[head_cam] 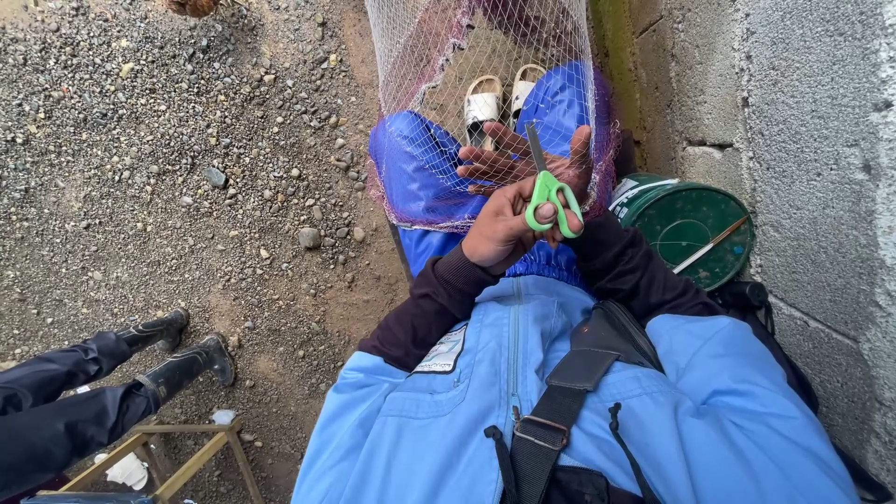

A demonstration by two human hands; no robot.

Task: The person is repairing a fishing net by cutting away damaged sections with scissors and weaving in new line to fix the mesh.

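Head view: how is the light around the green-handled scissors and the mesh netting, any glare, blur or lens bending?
Head view: soft, even daylight with faint shadows and no glare; the green-handled scissors and the left hand are sharp, and the right hand shows through the thin mesh netting; the wide lens bows the grey block wall at the right edge; the round green bucket lid reads clearly.

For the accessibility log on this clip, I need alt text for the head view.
Seen from above, a seated person's left hand holds green-handled scissors against a fishing net stretched over their blue-clad knees, the right hand spread behind the mesh. A green bucket stands by a block wall; another person's booted legs rest on gravel.
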